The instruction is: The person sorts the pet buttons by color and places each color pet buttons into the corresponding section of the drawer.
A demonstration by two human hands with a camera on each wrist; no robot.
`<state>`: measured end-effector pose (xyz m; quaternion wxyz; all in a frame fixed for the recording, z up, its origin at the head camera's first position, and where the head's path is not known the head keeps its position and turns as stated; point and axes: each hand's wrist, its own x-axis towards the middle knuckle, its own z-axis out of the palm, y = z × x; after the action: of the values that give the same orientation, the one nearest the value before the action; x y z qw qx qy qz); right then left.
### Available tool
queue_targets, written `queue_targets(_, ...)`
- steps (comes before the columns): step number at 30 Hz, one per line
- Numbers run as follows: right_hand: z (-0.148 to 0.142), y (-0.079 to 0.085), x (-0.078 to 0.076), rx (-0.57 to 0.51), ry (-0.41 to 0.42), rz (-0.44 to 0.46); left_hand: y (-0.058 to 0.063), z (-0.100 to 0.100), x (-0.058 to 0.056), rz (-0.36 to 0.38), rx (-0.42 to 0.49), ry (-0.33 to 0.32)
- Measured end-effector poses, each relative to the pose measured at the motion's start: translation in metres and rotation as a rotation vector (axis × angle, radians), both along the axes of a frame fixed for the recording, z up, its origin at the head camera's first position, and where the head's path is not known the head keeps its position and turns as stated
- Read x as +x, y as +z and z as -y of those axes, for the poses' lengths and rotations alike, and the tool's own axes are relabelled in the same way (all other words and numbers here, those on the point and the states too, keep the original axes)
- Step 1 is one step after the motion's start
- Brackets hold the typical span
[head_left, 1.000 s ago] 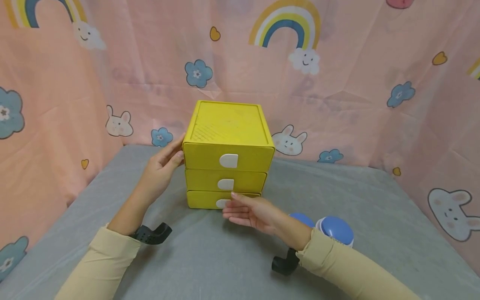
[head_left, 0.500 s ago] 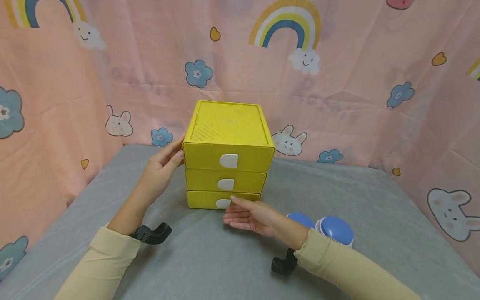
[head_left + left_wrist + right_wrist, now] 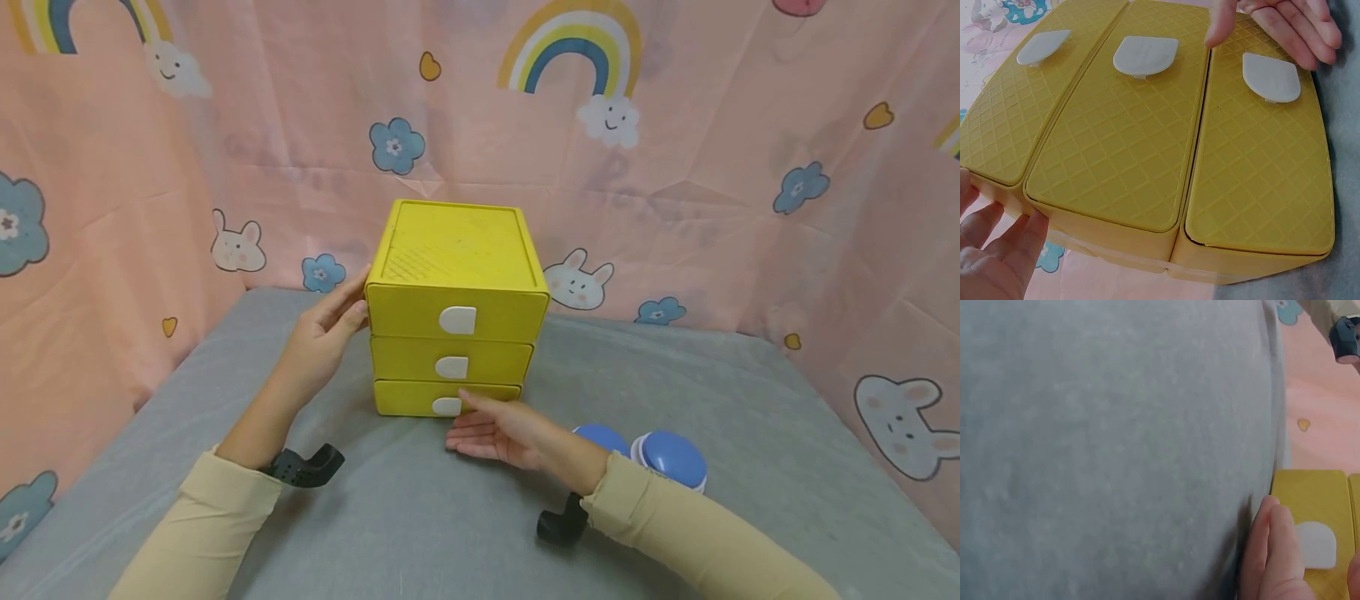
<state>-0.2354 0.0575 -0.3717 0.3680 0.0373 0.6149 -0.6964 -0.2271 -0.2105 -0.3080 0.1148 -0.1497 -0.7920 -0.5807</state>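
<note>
A yellow three-drawer box [image 3: 457,246] stands on the grey cloth, all its drawers closed, each front bearing a white tab. My left hand [image 3: 315,342] rests against the box's left side; in the left wrist view its fingertips [image 3: 1035,231] touch that wall. My right hand [image 3: 506,429] is by the bottom drawer [image 3: 405,398], fingers extended and palm facing the box. Its thumb lies in front of the drawer, just right of the lowest white tab [image 3: 447,407]. The right wrist view shows straight fingers [image 3: 1282,550] beside that tab, with nothing held.
Two round blue-topped white things [image 3: 673,458] sit on the table right of the box, one partly hidden behind the right forearm. A pink patterned curtain [image 3: 690,167] hangs behind and along both sides. Black wrist mounts [image 3: 307,467] jut from both wrists.
My right hand has dropped slightly, its thumb moving from the bottom drawer's top edge down onto the drawer front's height. The left hand and the box have stayed still.
</note>
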Motion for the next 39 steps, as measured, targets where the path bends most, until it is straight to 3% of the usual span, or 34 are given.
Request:
queue_targets(18, 0.008, -0.008, 0.001, -0.063, -0.119, 0.011, 0.001, -0.001, 0.002, -0.008, 0.014, -0.024)
queue_targets(28, 0.010, -0.010, 0.003, -0.112, -0.133, 0.011, 0.000, 0.000, 0.001, -0.003, 0.009, -0.019)
queue_targets(39, 0.006, -0.008, 0.025, -0.111, -0.124, 0.040, 0.001, -0.001, 0.002, -0.009, 0.019, -0.018)
